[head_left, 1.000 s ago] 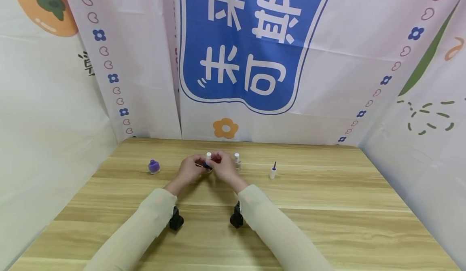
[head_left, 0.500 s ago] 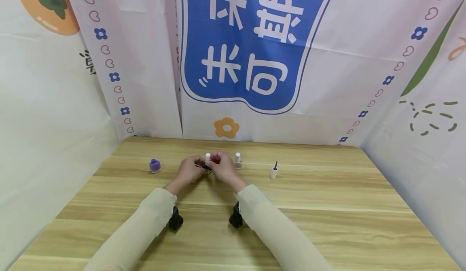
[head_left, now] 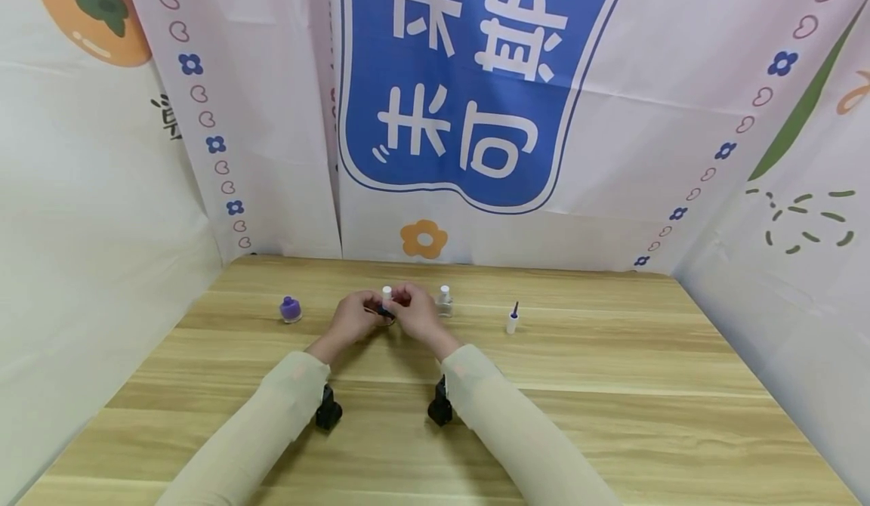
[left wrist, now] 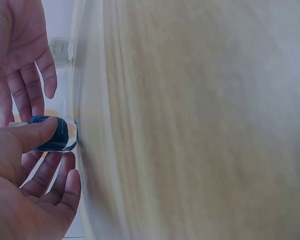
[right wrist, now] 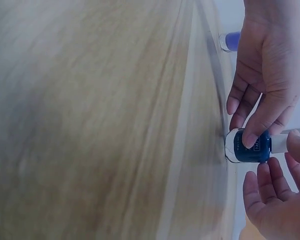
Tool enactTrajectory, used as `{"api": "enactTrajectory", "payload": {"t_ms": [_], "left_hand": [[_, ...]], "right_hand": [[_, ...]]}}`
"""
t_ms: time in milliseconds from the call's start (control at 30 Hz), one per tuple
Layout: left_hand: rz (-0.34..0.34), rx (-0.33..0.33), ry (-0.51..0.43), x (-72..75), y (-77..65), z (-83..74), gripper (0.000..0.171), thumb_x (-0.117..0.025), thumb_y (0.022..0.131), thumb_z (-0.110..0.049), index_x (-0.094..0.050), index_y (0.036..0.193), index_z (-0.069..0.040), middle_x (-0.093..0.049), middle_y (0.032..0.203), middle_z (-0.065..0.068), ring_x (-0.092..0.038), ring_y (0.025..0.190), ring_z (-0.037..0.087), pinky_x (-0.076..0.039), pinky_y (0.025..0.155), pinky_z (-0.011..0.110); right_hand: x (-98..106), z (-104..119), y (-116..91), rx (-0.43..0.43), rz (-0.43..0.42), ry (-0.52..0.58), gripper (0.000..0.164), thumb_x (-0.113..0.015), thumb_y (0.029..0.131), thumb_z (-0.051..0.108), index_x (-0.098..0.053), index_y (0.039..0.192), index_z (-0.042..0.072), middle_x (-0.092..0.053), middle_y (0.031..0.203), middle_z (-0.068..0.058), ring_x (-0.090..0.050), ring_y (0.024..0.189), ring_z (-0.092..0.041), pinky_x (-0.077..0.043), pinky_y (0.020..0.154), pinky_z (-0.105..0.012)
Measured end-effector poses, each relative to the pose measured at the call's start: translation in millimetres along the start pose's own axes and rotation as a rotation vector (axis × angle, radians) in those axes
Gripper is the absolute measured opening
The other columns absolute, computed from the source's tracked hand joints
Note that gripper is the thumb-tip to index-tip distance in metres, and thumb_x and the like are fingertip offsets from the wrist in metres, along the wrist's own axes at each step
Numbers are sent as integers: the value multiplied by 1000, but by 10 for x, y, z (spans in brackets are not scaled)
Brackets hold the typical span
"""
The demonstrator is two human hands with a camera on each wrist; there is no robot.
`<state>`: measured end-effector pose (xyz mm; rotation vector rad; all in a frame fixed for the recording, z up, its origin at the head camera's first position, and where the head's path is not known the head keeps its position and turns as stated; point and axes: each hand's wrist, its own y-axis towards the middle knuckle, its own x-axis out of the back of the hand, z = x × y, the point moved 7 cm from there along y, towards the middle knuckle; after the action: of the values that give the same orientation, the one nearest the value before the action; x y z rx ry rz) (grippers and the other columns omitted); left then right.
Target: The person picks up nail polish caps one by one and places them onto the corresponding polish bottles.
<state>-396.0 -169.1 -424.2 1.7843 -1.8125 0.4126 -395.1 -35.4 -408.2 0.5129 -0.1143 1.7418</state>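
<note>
A dark blue nail polish bottle [right wrist: 262, 153] with a clear base stands upright on the table between both hands. My left hand [head_left: 355, 314] grips its body, the thumb lying across the front label in the left wrist view. At the top of the bottle, my right hand [head_left: 418, 313] pinches the white cap [head_left: 387, 293] between thumb and fingers. The other right fingers are spread loosely beside the bottle. In the head view the hands cover most of the bottle's body.
A purple nail polish bottle [head_left: 290, 310] without a white cap stands to the left. Just right of my right hand is a clear bottle [head_left: 445, 303] with a white cap. Further right, a white cap [head_left: 512, 323] stands with its thin purple brush pointing up. Printed cloth [head_left: 299, 151] hangs behind the wooden table [head_left: 612, 355].
The white cap and the right fingertips on it have shifted slightly left. Both hands otherwise keep their places, and the head view has moved a little.
</note>
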Motion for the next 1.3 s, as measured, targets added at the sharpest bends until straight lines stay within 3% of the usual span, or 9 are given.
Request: {"api": "enactTrajectory", "payload": {"t_ms": [567, 800, 1067, 1300], "left_hand": [[1, -7, 1, 12, -12, 11, 20, -79, 79, -5, -68, 95, 0, -69, 93, 12, -64, 89, 27, -52, 82, 43], [33, 16, -19, 20, -16, -13, 25, -77, 81, -6, -67, 104, 0, -68, 99, 13, -63, 95, 30, -50, 85, 44], [42, -3, -14, 133, -39, -95, 39, -74, 84, -7, -60, 119, 4, -64, 112, 18, -61, 103, 33, -52, 87, 43], [24, -33, -6, 270, -71, -218, 45, -74, 84, -9, -58, 126, 1, -61, 116, 19, -60, 104, 33, -51, 88, 43]], "right_hand": [[-24, -3, 7, -25, 24, 12, 20, -67, 94, 16, -66, 110, 4, -65, 98, -3, -60, 94, -16, -51, 78, -27], [6, 7, -17, -35, 29, 24, 23, -67, 94, 17, -64, 113, 3, -64, 99, -4, -60, 95, -18, -52, 78, -28], [99, 72, -58, -42, 47, -10, 33, -66, 95, 24, -62, 122, 5, -64, 112, -7, -59, 105, -20, -50, 88, -31], [275, 298, -163, 18, 74, -37, 38, -67, 94, 23, -59, 126, 4, -62, 120, -10, -58, 110, -23, -50, 90, -34]]}}
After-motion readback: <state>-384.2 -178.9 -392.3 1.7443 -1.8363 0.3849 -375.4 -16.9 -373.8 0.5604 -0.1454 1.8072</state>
